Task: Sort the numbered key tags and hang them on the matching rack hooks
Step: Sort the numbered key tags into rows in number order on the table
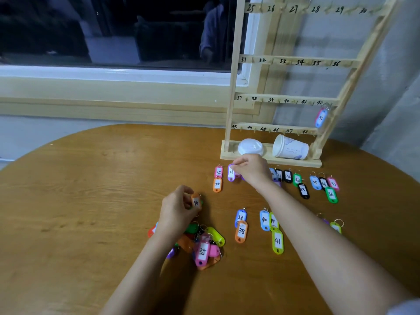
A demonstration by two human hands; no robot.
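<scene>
A wooden rack (293,97) with hooks numbered 25 to 48 stands at the table's far right. One tag marked 42 (321,118) hangs on its hook. My right hand (251,169) pinches the ring of a purple tag marked 26 (231,173) lying beside two tags marked 25 (218,178). My left hand (179,206) holds an orange tag (196,202) above a mixed pile of tags (200,244). Sorted rows of tags (302,183) lie in front of the rack, with tags marked 38 (241,225) and 41 (277,242) nearer me.
A paper cup (291,147) lies on its side on the rack's base next to a white lid (250,146). The round wooden table (91,189) stretches left. A window sill and dark glass run behind it.
</scene>
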